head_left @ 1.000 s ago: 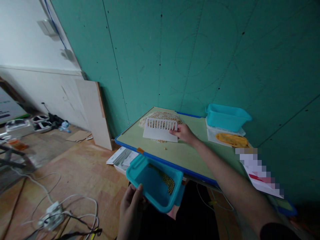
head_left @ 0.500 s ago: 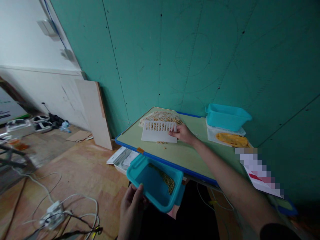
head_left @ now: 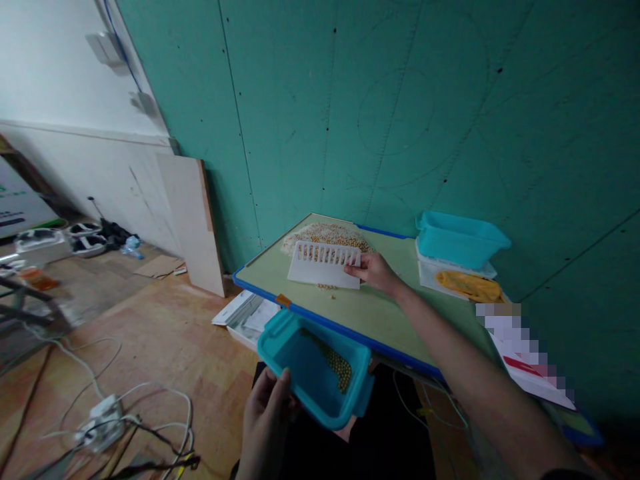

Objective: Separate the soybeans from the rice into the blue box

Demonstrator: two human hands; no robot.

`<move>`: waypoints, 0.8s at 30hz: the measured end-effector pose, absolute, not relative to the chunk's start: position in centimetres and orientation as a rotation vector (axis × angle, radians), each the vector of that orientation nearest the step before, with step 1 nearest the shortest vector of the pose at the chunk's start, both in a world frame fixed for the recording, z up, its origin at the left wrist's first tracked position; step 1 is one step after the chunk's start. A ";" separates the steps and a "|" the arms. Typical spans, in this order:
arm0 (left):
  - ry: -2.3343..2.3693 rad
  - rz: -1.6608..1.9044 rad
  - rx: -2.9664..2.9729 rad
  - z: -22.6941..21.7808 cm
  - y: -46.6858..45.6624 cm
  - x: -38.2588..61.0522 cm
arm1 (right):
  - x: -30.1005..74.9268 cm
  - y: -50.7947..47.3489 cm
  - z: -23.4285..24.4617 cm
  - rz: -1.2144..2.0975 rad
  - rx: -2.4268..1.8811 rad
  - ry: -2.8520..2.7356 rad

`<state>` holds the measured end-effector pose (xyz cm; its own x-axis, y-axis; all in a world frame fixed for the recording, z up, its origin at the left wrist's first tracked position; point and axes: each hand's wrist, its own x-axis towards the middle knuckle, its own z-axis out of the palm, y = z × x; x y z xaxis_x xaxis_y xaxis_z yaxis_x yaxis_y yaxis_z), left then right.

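Observation:
My right hand point(head_left: 373, 271) is closed on the right end of a white slotted scraper point(head_left: 323, 265) that stands on its long edge on the green table point(head_left: 360, 307), in front of a heap of yellow beans point(head_left: 325, 235). A few loose beans lie just under the scraper. Below the table's blue front edge, my left hand point(head_left: 267, 413) grips the near rim of a teal plastic box point(head_left: 315, 370), tilted up toward the table edge with a small strip of beans inside.
A second teal box point(head_left: 460, 239) sits on a white tray with a yellow cloth point(head_left: 467, 285) at the table's right rear. Papers point(head_left: 530, 373) lie at the right. White cables and a power strip point(head_left: 103, 420) cross the wooden floor at left. A board point(head_left: 187, 220) leans on the wall.
The scraper and my right hand have shifted slightly toward the table's front edge, dragging some beans. The view has tilted a little. My left hand keeps holding the box under the edge.

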<state>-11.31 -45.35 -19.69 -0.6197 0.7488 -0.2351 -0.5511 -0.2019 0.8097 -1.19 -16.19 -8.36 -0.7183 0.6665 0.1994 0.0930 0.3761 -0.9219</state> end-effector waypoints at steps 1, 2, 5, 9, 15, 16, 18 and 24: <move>1.173 1.924 0.260 -19.6 -45.3 -11.2 | -1.1 -16.2 -8.3 1.336 -0.658 -2.086; 1.176 1.929 0.257 -19.5 -45.3 -11.1 | -1.0 -16.2 -8.2 1.327 -0.661 -2.093; 1.189 1.936 0.254 -19.1 -45.3 -10.9 | -0.8 -16.4 -7.8 1.300 -0.693 -2.102; 1.192 1.940 0.256 -18.9 -45.3 -10.9 | -0.6 -16.8 -7.5 1.312 -0.755 -2.100; 1.185 1.944 0.242 -18.6 -45.2 -10.9 | -0.6 -17.2 -7.3 1.384 -0.824 -2.079; 1.186 1.946 0.239 -18.6 -45.2 -10.9 | -0.7 -17.3 -7.3 1.401 -0.825 -2.069; 1.184 1.948 0.235 -18.5 -45.2 -10.8 | -0.7 -17.5 -7.1 1.440 -0.821 -2.050; 1.179 1.949 0.245 -18.5 -45.3 -10.8 | -0.8 -18.0 -7.0 1.510 -0.788 -2.054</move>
